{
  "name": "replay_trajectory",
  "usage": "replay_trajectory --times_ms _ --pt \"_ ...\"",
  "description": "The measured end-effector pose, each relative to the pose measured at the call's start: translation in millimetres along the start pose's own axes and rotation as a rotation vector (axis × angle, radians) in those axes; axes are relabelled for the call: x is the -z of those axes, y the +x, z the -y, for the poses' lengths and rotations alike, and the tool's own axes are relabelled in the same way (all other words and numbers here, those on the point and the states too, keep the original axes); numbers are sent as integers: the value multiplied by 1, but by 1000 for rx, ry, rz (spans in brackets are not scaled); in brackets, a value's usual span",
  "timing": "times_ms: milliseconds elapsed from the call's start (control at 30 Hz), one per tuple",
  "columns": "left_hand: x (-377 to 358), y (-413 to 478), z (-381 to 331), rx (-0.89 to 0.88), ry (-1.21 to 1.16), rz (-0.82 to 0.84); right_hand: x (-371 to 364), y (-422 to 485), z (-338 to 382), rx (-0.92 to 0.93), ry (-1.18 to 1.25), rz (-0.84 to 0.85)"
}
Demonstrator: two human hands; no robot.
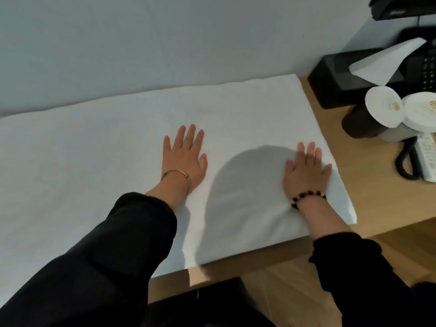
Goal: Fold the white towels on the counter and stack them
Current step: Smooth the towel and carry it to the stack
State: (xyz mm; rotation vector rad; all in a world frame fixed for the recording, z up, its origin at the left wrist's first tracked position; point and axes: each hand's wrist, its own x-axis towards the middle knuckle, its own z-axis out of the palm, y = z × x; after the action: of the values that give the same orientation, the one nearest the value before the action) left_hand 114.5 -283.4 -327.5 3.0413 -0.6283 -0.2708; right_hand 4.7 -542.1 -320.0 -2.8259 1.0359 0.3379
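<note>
the towel [118, 161] lies spread over the desk [377, 197], left hand [185, 159] and right hand [306, 171] pressing flat with straight fingers, gripping nothing; folding looks barely begun, stacking remains.

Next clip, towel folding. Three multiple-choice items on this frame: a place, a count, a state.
1. Where is the black tissue box?
A) on the floor
B) on the counter, right of the towel
C) on top of the towel

2. How many white-lidded cups stand by it?
A) one
B) two
C) four

3. How do the left hand and right hand lie?
A) both flat on the towel
B) both pinching a corner
C) both lifted clear

Answers:
1 B: it sits on the counter past the towel's right edge.
2 B: two round lids show side by side.
3 A: straight fingers press the towel.
</note>
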Motion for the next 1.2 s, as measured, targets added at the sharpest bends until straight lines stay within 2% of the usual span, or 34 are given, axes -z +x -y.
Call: replay_trajectory --times_ms 67,167,200,267,300,367,433,500,567,667,733,833,967,1000,1133,1200 --pt "4 -3 -8 39 32 47 0 -16 34 15 70 54" --pt "1 -29 -21 -74 56 95 -22 -66 66 416 9 82" --pt "-2 -44 -20 -136 63 112 -27 -76 58 461 -30 84" --pt "-8 -75 -2 -165 57 120 -28 -74 23 347 -63 -6" --pt "-10 -90 14 -126 39 111 -27 -70 3 246 -64 -57" --pt "-12 -121 51 -8 18 82 -22 -66 -27 59 -33 -56" --pt "-15 -147 76 87 30 52 -21 -69 -22 -90 -8 -22" --pt "-20 -162 77 141 10 46 -25 -84 22 -97 -6 -11" --pt "-22 -163 69 157 -26 41 -33 -111 84 129 1 4" --pt "-25 -170 80 78 -2 49 -48 -161 149 552 -26 29" --pt "-28 -187 109 73 22 60 -51 -169 149 610 -20 42" --pt "-32 -223 162 272 18 24 -55 -168 139 518 -5 47" --pt "-30 -267 222 490 12 21 -56 -185 178 393 -62 50" --pt "-29 -276 232 539 5 27 -57 -193 193 445 -77 40" --pt "-17 -297 244 839 -147 5 -68 -241 251 862 -144 62" --pt "-9 -298 249 930 -290 -75 -77 -258 268 933 -183 77"
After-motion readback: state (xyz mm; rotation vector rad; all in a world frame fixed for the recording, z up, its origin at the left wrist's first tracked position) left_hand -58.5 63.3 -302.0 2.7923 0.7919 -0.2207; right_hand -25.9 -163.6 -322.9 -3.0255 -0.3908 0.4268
